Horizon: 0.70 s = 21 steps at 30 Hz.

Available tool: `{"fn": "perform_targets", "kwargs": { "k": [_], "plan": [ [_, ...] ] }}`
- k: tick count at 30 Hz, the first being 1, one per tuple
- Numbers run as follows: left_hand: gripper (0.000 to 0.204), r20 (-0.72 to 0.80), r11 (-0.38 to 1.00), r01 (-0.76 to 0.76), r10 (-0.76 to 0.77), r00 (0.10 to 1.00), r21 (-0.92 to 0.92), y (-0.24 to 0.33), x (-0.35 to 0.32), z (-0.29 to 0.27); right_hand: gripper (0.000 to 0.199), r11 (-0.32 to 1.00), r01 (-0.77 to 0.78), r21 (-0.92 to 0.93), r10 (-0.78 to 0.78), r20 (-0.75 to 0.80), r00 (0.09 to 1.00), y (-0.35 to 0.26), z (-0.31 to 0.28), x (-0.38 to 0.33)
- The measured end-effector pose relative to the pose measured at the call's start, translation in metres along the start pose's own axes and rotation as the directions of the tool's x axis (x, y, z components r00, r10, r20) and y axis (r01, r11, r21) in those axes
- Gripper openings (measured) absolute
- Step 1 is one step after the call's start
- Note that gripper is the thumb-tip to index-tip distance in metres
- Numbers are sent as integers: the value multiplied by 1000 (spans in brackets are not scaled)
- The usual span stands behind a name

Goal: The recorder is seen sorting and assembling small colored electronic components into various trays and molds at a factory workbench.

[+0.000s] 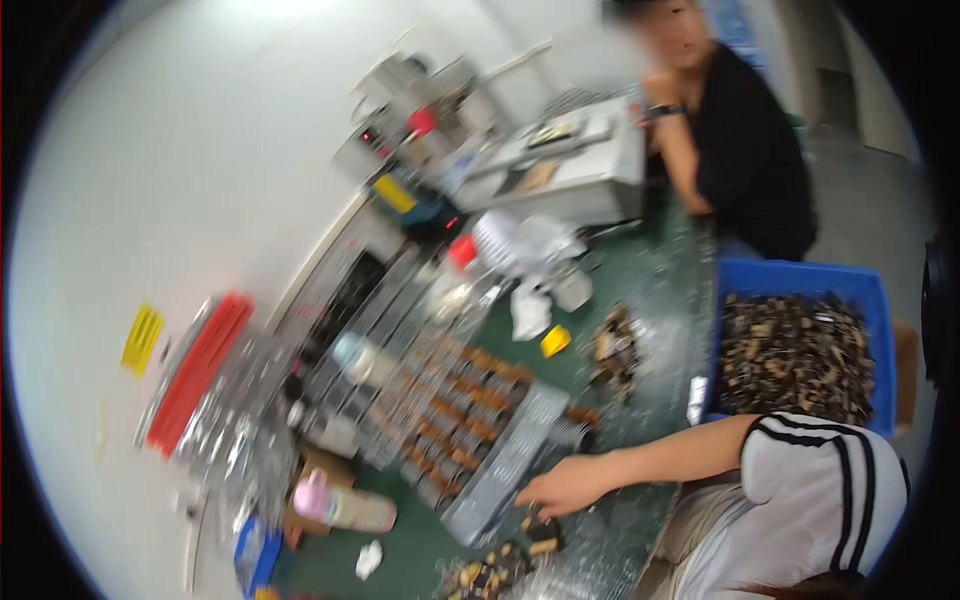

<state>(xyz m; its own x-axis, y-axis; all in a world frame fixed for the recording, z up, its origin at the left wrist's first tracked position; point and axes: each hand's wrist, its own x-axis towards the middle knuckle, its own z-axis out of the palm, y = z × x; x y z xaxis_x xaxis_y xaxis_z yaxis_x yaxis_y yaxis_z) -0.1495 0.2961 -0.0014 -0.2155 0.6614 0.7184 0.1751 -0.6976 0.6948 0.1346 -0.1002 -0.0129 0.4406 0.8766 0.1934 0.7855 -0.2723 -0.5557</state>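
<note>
My right hand (568, 487) reaches in from the right, its forearm leaving a white short sleeve with black stripes. Its fingers point down, somewhat apart, and I see nothing clearly held in them; motion blur softens the fingertips. Just below them lie small dark-and-tan pieces (543, 537), with a bigger heap of them (487, 574) lower down. Beside the fingertips runs the grey edge bar (505, 462) of a rack holding rows of brown and dark cylindrical parts (463, 418). A dark ribbed round part (571, 434) sits above the hand. My left hand is out of view.
A blue bin (800, 275) full of similar pieces stands at the right. Another person in black (755, 150) sits at the far end of the green table (660, 265). Near the rack are another small heap (615, 352), a yellow piece (555, 341) and a pink-capped bottle (345, 506).
</note>
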Motion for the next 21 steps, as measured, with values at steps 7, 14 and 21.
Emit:
{"fn": "perform_targets", "kwargs": {
  "k": [7,14,21],
  "plan": [
    [52,-462,963,106,21,887,246,-96,14,-52,46,988,-148,-54,148,2,989,-29,-26,0],
    [67,-420,939,313,-230,878,140,-99,12,-38,48,980,-169,101,176,-63,982,-35,-17,1],
    [70,-466,943,312,-224,856,119,-102,12,-48,48,980,-159,116,169,-84,982,-34,-8,0]
  ]
}}
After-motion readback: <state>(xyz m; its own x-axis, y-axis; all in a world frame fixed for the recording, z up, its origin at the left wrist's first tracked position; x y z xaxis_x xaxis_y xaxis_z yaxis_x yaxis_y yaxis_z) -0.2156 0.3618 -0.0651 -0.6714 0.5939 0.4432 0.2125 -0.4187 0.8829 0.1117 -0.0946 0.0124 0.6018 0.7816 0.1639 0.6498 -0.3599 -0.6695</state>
